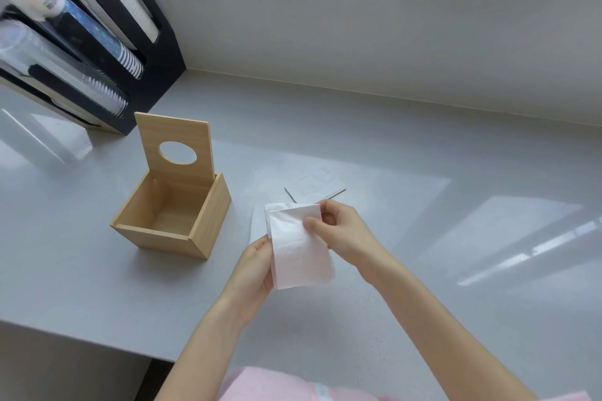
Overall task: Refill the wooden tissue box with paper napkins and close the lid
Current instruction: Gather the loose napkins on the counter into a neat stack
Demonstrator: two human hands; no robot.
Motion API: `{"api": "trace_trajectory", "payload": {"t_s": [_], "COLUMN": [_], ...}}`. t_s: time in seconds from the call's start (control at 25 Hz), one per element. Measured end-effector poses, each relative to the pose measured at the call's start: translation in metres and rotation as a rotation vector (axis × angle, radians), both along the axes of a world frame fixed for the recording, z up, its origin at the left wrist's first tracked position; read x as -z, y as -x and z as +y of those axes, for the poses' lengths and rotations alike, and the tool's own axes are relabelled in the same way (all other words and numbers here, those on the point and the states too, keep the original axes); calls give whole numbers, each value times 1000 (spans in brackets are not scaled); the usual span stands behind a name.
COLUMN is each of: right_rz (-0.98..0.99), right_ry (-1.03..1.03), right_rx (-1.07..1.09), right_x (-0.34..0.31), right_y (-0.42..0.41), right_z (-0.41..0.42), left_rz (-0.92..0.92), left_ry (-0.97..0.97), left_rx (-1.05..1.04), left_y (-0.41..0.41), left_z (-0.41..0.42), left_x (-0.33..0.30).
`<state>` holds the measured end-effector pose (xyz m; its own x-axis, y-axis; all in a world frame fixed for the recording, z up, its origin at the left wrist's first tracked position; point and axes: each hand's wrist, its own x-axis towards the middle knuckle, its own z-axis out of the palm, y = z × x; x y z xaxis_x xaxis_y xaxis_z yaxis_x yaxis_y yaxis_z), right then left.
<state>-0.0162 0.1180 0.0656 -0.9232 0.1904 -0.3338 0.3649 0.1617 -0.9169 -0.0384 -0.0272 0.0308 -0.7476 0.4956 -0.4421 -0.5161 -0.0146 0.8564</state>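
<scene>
The wooden tissue box stands open and empty on the grey counter, left of my hands. Its lid, with a round hole, is raised upright at the back. A white paper napkin hangs in the air just right of the box. My left hand pinches its lower left edge. My right hand pinches its upper right corner. Behind the napkin, more white napkins and a clear plastic wrapper lie flat on the counter, partly hidden.
A black cup dispenser with stacked paper and plastic cups stands at the back left, close behind the box. A pale wall runs along the back. The counter's front edge is at lower left.
</scene>
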Motion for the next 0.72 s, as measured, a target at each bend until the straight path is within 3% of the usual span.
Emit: {"api": "trace_trajectory", "payload": {"t_s": [0.12,0.28,0.44,0.6,0.72], "right_rz": [-16,16,47,35,-2], "right_ry": [-194,-257,-331,-251,-163], "right_rx": [44,57,23,-17,74], "right_x": [11,16,21,24,28], "right_y": [1,5,10,13,15], "right_z": [-1,-4,-11,-10,0], "left_rz": [-55,-136,-85,-68,-77], "left_ry": [-36,-95,-5,51,61], "left_rx": [-22,-83,-65,-93,-160], "left_y": [-3,-3,-2,1,5], "left_z": [0,-4,-9,-16,-24], "left_x": [3,6,7,10,12]}}
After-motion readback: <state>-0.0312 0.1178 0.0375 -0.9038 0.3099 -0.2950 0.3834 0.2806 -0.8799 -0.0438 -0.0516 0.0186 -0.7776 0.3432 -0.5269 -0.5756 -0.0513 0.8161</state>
